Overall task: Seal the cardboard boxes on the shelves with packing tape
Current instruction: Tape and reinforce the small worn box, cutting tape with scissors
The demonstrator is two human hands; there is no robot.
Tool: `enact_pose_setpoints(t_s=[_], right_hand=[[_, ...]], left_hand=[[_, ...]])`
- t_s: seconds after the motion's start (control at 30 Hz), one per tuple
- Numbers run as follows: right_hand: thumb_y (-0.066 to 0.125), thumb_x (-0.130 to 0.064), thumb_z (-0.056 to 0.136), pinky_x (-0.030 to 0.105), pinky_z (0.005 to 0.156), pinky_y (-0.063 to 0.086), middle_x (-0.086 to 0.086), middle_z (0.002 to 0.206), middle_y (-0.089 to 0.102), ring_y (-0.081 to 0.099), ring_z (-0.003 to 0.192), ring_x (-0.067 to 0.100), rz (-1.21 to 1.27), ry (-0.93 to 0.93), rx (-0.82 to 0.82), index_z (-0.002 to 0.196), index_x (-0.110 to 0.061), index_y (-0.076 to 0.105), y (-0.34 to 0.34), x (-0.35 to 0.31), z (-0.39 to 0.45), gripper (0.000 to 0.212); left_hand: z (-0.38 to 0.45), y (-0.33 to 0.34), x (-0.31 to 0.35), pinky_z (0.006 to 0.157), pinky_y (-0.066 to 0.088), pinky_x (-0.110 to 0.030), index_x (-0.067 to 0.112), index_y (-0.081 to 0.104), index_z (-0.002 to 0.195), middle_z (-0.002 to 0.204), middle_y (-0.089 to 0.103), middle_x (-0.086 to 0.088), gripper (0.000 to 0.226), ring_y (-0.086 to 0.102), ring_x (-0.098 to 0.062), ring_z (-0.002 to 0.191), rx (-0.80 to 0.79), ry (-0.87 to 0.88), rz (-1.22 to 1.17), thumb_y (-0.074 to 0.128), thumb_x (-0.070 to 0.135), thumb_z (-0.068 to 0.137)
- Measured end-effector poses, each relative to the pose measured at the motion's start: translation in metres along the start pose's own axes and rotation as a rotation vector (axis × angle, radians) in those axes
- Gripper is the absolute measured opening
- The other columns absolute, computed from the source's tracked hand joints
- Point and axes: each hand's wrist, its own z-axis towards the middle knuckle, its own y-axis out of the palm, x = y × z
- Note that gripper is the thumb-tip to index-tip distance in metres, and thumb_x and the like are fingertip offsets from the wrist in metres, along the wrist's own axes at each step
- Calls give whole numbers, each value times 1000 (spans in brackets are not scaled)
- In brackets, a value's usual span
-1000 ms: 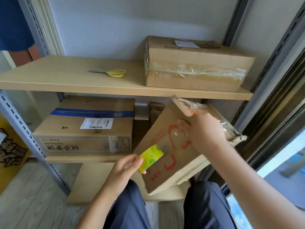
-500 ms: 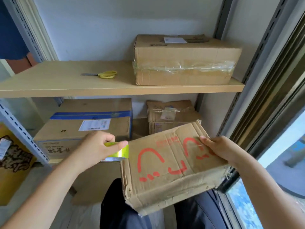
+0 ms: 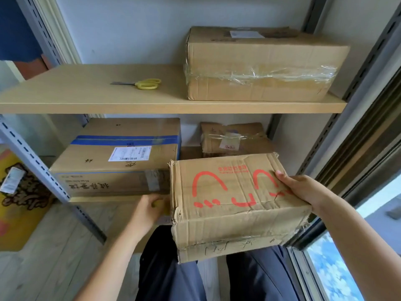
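Wooden shelving [image 3: 152, 105] stood behind. Left hand [image 3: 149, 208] curled around a yellow-green tape roll [image 3: 156, 203], mostly hidden. Just right, a worn brown cardboard box with red markings [image 3: 234, 205]; right hand [image 3: 303, 190] gripped its far edge.

A person's two bare forearms reach into view from the lower edge, with no sleeves, watch or rings visible down to the wrists. The left hand [image 3: 147, 208] and the right hand [image 3: 303, 190] are ungloved. Below and between the hands, dark navy trousers [image 3: 165, 268] cover both legs, the fabric plain and smooth, with a small pale speck on the leg nearer the left hand.
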Motion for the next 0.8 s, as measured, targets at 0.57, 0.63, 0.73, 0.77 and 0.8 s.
enact_pose_setpoints(t_s=[0.57,0.63,0.73,0.77,0.8], right_hand=[[54,-28,100,41,105,44,11,129,64,59,113,25,104,-1,-149,131,-11,62,97,93,1,36],[56,-25,99,32,97,48,9,122,69,64,108,25,134,-101,96,120,-17,69,64,50,-6,26],[56,-63,87,38,90,53,0,115,68,65,104,19,349,-265,-28,118,-27,61,21,-39,-53,47],[51,-70,85,37,88,54,-3,114,64,63,108,19,285,-263,-158,117,-28,57,17,-69,-71,53],[48,-73,86,36,87,55,-2,114,62,62,109,21,127,-257,-228,116,-28,54,20,-91,-80,55]], left_hand=[[-27,-57,109,88,43,-34,16,60,81,82,68,4,25,63,-15,85,-86,269,-384,69,38,73],[-24,-38,109,88,41,-32,12,56,86,81,63,11,22,60,-9,84,-133,229,-314,66,32,79],[-22,-16,114,92,36,-31,11,52,102,89,56,10,15,54,4,83,-78,190,-256,60,22,96],[-20,-12,122,96,37,-31,13,50,122,103,59,7,22,54,6,95,-68,183,-231,55,18,101],[-19,-9,131,104,33,-30,14,36,145,125,56,5,45,50,3,114,-68,166,-225,50,16,103]])
